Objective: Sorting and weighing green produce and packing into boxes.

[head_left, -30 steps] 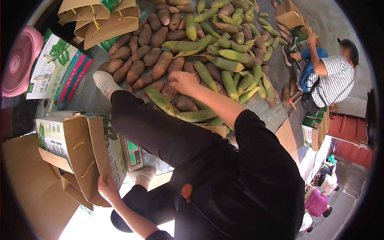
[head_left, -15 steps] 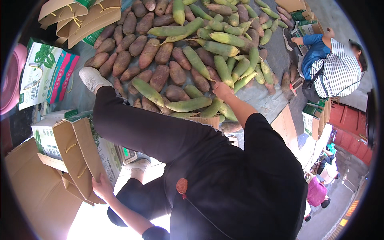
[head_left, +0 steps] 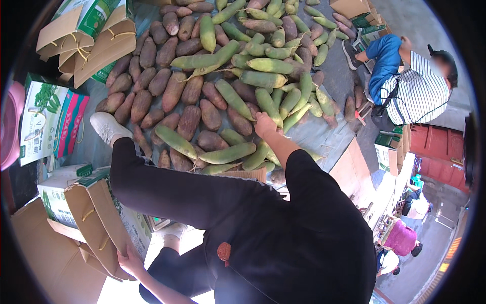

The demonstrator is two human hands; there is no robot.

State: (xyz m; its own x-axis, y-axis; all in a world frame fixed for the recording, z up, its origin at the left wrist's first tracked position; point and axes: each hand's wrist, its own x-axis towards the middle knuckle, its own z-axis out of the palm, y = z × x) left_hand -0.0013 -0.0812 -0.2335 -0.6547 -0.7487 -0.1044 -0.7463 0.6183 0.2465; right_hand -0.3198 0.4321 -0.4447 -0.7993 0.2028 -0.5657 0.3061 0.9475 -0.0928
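In front of me a large heap of radishes lies on a grey sheet, some green and some reddish-brown. My right hand (head_left: 265,124) reaches into the heap, its fingers closed at the thin lower end of a long green radish (head_left: 233,98). That radish still rests among the others. At the lower left my left hand (head_left: 131,261) grips the edge of an open cardboard carton (head_left: 90,215) with green-and-white print and yellow cord handles. The inside of this carton is only partly in view.
More open cartons (head_left: 83,38) stand at the upper left, above a white-and-green box (head_left: 43,119) and a pink basin (head_left: 11,126). A scale (head_left: 159,223) shows partly behind my leg. A person in a striped shirt (head_left: 422,93) sits at the right, near a red-handled tool (head_left: 362,114).
The whole view has shifted, so the heap appears a little further left. My right hand stays at the end of the same green radish, and my left hand keeps its grip on the carton.
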